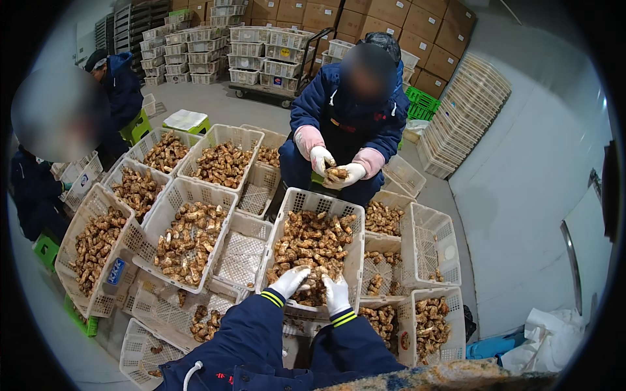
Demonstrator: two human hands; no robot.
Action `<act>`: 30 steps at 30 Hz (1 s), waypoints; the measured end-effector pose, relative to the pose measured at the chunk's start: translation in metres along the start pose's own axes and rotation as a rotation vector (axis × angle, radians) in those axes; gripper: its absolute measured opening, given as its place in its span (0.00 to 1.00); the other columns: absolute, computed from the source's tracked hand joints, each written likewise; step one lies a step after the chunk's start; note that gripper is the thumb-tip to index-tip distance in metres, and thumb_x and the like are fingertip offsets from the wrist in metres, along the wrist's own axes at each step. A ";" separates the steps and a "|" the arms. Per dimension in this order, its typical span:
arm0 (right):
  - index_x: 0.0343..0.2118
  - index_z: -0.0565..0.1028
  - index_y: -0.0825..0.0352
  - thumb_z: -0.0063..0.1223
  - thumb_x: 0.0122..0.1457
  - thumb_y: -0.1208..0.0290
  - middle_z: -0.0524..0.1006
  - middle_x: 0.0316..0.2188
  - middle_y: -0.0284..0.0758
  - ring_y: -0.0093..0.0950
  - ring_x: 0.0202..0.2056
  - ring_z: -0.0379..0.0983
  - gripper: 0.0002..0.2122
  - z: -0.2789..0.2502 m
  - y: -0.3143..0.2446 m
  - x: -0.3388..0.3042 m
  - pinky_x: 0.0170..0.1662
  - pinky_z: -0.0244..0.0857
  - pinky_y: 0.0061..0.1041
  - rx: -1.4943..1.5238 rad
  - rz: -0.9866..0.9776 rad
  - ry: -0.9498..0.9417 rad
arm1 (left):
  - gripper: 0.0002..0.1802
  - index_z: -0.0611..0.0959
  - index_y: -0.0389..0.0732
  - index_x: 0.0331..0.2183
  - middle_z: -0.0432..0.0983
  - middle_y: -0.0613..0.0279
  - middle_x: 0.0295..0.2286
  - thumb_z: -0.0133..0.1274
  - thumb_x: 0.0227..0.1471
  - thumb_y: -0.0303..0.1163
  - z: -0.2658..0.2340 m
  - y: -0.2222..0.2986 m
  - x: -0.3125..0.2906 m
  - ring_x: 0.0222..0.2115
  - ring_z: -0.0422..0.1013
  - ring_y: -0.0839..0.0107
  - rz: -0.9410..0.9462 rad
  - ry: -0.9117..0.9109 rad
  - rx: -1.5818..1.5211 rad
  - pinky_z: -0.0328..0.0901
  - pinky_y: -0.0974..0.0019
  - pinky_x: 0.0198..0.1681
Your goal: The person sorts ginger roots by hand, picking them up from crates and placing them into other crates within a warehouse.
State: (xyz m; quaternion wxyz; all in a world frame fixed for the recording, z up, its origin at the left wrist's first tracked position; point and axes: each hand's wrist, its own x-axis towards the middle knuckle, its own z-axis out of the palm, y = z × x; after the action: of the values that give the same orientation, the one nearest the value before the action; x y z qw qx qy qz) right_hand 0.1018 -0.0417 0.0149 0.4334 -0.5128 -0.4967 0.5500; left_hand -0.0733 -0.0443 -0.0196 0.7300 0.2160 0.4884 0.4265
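My white-gloved left hand (291, 281) and white-gloved right hand (336, 294) are close together over the near end of a white plastic crate (358, 251). Inside it lies a heap of brown, thick-stemmed mushrooms (310, 238). The fingers of both hands are closed around mushrooms (315, 283) at the heap's near edge; how many they hold is hard to tell, since they blend with the pile. Across the crate, a seated co-worker's gloved hands (339, 171) hold a mushroom (336, 174).
More crates (171, 207) of mushrooms stand on the left. Smaller-filled crates (435, 242) sit on the right. A nearly bare crate (240, 259) adjoins mine. Behind are a cart (280, 91), cartons (430, 39) and a tall crate stack (464, 114). Other people sit at far left.
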 end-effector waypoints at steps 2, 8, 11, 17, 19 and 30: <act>0.49 0.71 0.75 0.53 0.58 0.73 0.77 0.42 0.39 0.28 0.43 0.72 0.17 -0.003 0.051 0.015 0.49 0.65 0.26 0.124 -0.039 0.078 | 0.19 0.73 0.40 0.50 0.73 0.69 0.35 0.50 0.58 0.37 0.017 -0.006 0.003 0.33 0.70 0.79 -0.056 -0.068 0.136 0.71 0.70 0.38; 0.50 0.72 0.71 0.49 0.60 0.75 0.77 0.43 0.42 0.31 0.43 0.74 0.15 -0.016 0.058 0.018 0.47 0.66 0.25 0.495 0.390 0.017 | 0.43 0.57 0.35 0.62 0.72 0.52 0.49 0.56 0.54 0.45 0.021 -0.012 0.006 0.44 0.70 0.71 0.055 -0.274 0.831 0.64 0.72 0.45; 0.53 0.70 0.64 0.45 0.54 0.82 0.76 0.42 0.50 0.45 0.42 0.73 0.21 -0.044 0.116 0.027 0.47 0.66 0.35 -0.147 -0.153 -0.017 | 0.45 0.58 0.35 0.61 0.67 0.45 0.54 0.60 0.51 0.45 0.049 -0.010 0.011 0.47 0.69 0.66 0.124 -0.186 1.124 0.63 0.68 0.49; 0.48 0.70 0.71 0.47 0.60 0.78 0.76 0.39 0.41 0.33 0.37 0.73 0.12 -0.033 0.075 0.008 0.39 0.69 0.30 -0.717 -0.488 -0.134 | 0.38 0.71 0.38 0.55 0.80 0.56 0.37 0.62 0.48 0.48 0.020 -0.030 0.017 0.35 0.75 0.73 0.141 0.032 0.984 0.68 0.69 0.40; 0.48 0.70 0.70 0.46 0.63 0.72 0.76 0.42 0.39 0.31 0.39 0.73 0.13 -0.035 0.089 0.019 0.43 0.68 0.28 0.272 0.079 -0.055 | 0.37 0.72 0.37 0.54 0.79 0.54 0.38 0.62 0.48 0.49 0.042 -0.009 0.005 0.36 0.75 0.72 0.112 0.017 0.884 0.68 0.69 0.40; 0.47 0.72 0.71 0.45 0.65 0.59 0.75 0.44 0.34 0.24 0.41 0.71 0.18 -0.020 0.036 0.011 0.45 0.66 0.25 0.108 0.232 -0.147 | 0.31 0.77 0.35 0.48 0.78 0.50 0.40 0.59 0.51 0.49 0.011 -0.024 0.016 0.40 0.74 0.66 0.151 0.065 0.756 0.67 0.67 0.44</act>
State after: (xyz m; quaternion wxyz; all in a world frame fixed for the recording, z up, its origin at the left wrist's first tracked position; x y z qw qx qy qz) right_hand 0.1222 -0.0334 -0.0220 0.3564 -0.5008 -0.4344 0.6584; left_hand -0.0512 -0.0427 -0.0411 0.5494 0.4919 0.6167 0.2755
